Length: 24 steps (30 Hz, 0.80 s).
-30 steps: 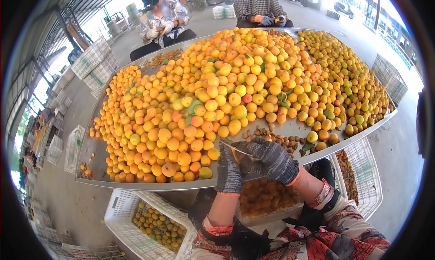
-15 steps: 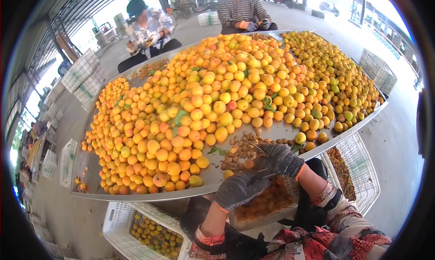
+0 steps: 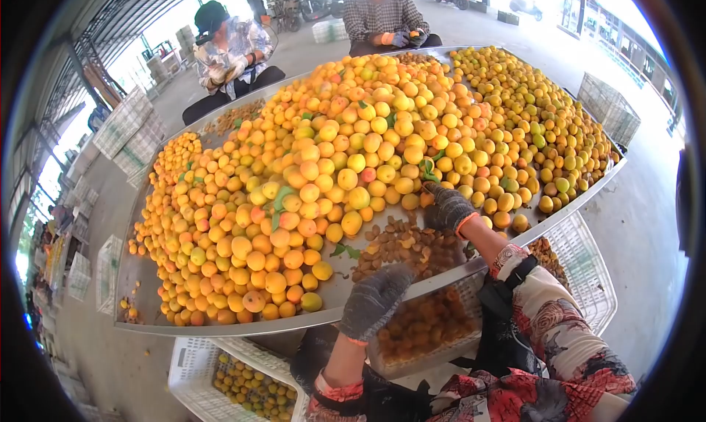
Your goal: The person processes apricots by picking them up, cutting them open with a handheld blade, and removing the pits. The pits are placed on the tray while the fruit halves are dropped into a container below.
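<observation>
A large metal tray (image 3: 334, 304) bears a heap of orange-yellow apricots (image 3: 323, 157). My right hand (image 3: 447, 210), in a dark grey glove, reaches to the near edge of the heap, its fingertips touching the fruit beside a green leaf; whether it grips one is hidden. My left hand (image 3: 376, 298), gloved alike, is at the tray's near rim with its fingers bent; what it holds, if anything, cannot be made out. Brown pits (image 3: 408, 247) lie on the tray between the hands.
Below the rim are a crate of opened orange fruit (image 3: 426, 326), a white crate with greenish fruit (image 3: 254, 385) and another white crate (image 3: 588, 264) at the right. Two people (image 3: 234, 54) (image 3: 384, 17) sit across the tray.
My right hand has moved up and away from my left hand, onto the heap's edge. My left hand has shifted slightly toward the rim. The pits between them are more exposed.
</observation>
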### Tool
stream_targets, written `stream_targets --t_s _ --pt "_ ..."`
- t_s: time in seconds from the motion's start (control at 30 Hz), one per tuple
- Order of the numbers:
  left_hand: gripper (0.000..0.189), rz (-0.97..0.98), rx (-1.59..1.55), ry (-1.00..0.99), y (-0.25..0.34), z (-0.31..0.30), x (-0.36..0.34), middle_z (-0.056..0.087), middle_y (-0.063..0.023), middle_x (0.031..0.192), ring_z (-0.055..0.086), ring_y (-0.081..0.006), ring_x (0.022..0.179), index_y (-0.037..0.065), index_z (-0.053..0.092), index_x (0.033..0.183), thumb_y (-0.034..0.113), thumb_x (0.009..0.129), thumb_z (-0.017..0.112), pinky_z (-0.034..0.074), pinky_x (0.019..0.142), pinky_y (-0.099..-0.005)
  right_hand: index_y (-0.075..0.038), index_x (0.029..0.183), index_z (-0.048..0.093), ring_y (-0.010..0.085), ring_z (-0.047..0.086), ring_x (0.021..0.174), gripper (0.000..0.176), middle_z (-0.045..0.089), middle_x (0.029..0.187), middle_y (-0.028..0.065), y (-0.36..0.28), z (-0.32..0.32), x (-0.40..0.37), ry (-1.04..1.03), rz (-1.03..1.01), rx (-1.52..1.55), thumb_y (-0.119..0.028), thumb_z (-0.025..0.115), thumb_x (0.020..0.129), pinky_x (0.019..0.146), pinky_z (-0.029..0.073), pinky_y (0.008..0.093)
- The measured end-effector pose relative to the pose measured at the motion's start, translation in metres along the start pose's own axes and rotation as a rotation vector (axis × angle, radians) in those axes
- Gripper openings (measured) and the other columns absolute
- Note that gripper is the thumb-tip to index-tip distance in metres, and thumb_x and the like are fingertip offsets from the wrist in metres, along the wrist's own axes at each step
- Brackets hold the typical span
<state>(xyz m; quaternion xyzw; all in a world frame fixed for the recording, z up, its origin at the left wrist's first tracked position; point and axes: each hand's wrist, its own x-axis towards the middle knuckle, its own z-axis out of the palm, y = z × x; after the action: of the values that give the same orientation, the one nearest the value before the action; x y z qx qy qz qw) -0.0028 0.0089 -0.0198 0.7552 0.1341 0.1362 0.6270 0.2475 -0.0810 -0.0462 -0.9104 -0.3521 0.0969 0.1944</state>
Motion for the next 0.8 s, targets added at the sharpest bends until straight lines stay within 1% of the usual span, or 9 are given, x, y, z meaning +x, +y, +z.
stream_targets --t_s 0.1,0.27,0.33,0.37,0.43,0.5,0.57,0.7,0.8 --pt "0.030 -0.204 -0.089 -0.002 0.005 -0.005 0.001 0.065 -0.0079 0.085 0.060 -0.0178 0.077 0.001 0.059 0.106 0.023 0.087 0.055 0.046 0.071 -0.0288 -0.010 0.124 0.045 0.0274 0.059 0.090 0.057 0.060 0.100 0.0168 0.061 0.062 0.038 0.041 -0.082 0.569 -0.014 0.067 0.072 0.075 0.048 0.0350" --pt "0.035 -0.006 -0.244 0.314 -0.006 -0.002 0.010 0.061 -0.0077 0.094 0.057 -0.0124 0.077 0.000 0.051 0.116 0.021 0.088 0.052 0.047 0.066 -0.0241 -0.004 0.122 0.046 0.0205 0.058 0.089 0.049 0.060 0.100 0.0112 -0.048 -0.018 -0.053 -0.090 -0.188 0.529 -0.016 0.064 0.078 0.078 0.047 0.0321" --pt "0.036 0.022 -0.212 0.357 -0.005 -0.002 0.012 0.060 -0.0066 0.094 0.055 -0.0108 0.074 0.001 0.051 0.115 0.024 0.087 0.054 0.045 0.063 -0.0227 -0.001 0.123 0.043 0.0203 0.057 0.093 0.052 0.058 0.106 0.0124 -0.046 -0.004 -0.061 -0.530 -0.056 1.529 -0.013 0.065 0.077 0.081 0.046 0.0311" --pt "0.038 0.055 -0.183 0.388 -0.005 -0.003 0.011 0.059 -0.0055 0.094 0.053 -0.0092 0.070 0.002 0.051 0.115 0.027 0.086 0.056 0.043 0.059 -0.0213 -0.001 0.123 0.043 0.0203 0.057 0.093 0.052 0.058 0.106 0.0124 -0.058 -0.010 -0.067 -0.542 -0.062 1.530 -0.013 0.065 0.077 0.081 0.046 0.0311" --pt "0.039 -0.030 -0.328 0.404 0.002 -0.003 0.005 0.059 -0.0064 0.095 0.055 -0.0110 0.073 0.002 0.050 0.117 0.025 0.087 0.056 0.045 0.061 -0.0227 -0.001 0.125 0.041 0.0211 0.055 0.098 0.057 0.056 0.110 0.0118 -0.089 -0.033 -0.089 0.076 -0.857 0.278 -0.012 0.067 0.076 0.082 0.045 0.0306" --pt "0.040 -0.109 -0.480 0.409 0.013 -0.005 0.000 0.059 -0.0073 0.096 0.058 -0.0127 0.076 0.001 0.048 0.119 0.024 0.087 0.055 0.047 0.063 -0.0241 0.000 0.126 0.039 0.0219 0.055 0.100 0.057 0.055 0.110 0.0123 -0.108 -0.053 -0.102 0.073 -0.896 0.278 -0.013 0.066 0.078 0.083 0.045 0.0304" --pt "0.045 -0.082 -0.686 0.402 0.025 -0.007 -0.004 0.059 -0.0070 0.094 0.058 -0.0131 0.075 0.001 0.047 0.119 0.027 0.085 0.058 0.047 0.061 -0.0247 0.001 0.125 0.040 0.0225 0.055 0.100 0.056 0.054 0.110 0.0141 -0.117 -0.063 -0.108 -0.134 -0.423 0.479 -0.012 0.067 0.077 0.083 0.045 0.0312" --pt "0.047 0.045 -0.856 0.427 0.021 -0.013 -0.005 0.059 -0.0065 0.090 0.058 -0.0137 0.072 0.000 0.047 0.119 0.028 0.083 0.060 0.047 0.058 -0.0255 0.002 0.119 0.044 0.0206 0.058 0.092 0.044 0.059 0.100 0.0118 -0.085 -0.058 -0.110 0.320 -0.927 0.135 -0.006 0.062 0.080 0.079 0.046 0.0298" --pt "0.048 0.234 -0.897 0.329 0.019 -0.015 -0.007 0.058 -0.0069 0.089 0.057 -0.0148 0.070 -0.001 0.046 0.118 0.027 0.082 0.061 0.047 0.057 -0.0263 -0.002 0.121 0.045 0.0198 0.060 0.088 0.040 0.061 0.098 0.0113 -0.091 -0.061 -0.124 0.231 -0.839 0.234 -0.002 0.056 0.083 0.074 0.048 0.0299"
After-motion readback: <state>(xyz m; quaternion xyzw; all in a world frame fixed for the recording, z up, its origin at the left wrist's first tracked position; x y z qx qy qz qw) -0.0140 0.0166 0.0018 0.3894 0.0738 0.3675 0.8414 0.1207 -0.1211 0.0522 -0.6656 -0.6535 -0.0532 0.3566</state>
